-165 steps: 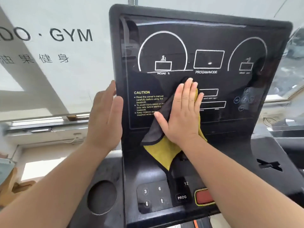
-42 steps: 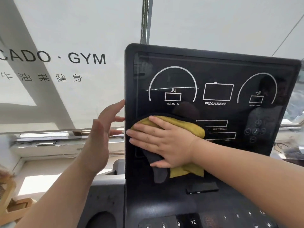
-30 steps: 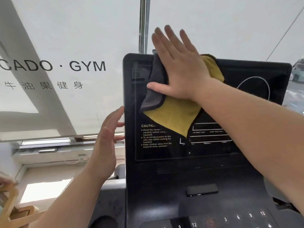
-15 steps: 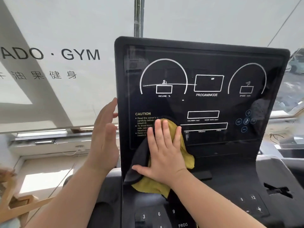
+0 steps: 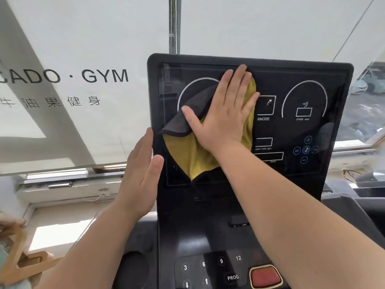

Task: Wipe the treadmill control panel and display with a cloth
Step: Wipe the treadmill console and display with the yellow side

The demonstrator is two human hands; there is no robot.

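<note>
The black treadmill display point(image 5: 302, 130) stands upright in front of me, with white dial outlines and a speed box on its right half. My right hand point(image 5: 224, 117) lies flat, fingers spread upward, pressing a yellow and grey cloth point(image 5: 187, 153) against the upper middle of the screen. The cloth hides the incline dial and the caution text. My left hand point(image 5: 141, 176) is flat and open, resting against the display's left edge. Below, the control panel point(image 5: 208, 268) shows number keys, a PROG key and a red button point(image 5: 265, 276).
A round cup holder point(image 5: 133, 270) sits left of the panel. A white window blind with GYM lettering point(image 5: 104, 76) hangs behind the treadmill. A wooden frame point(image 5: 23, 259) is at the lower left. The console's grey right wing point(image 5: 358, 215) extends to the right.
My right hand has slid the cloth from the lower left of the screen up to its upper middle. My left hand stays at the display's left edge.
</note>
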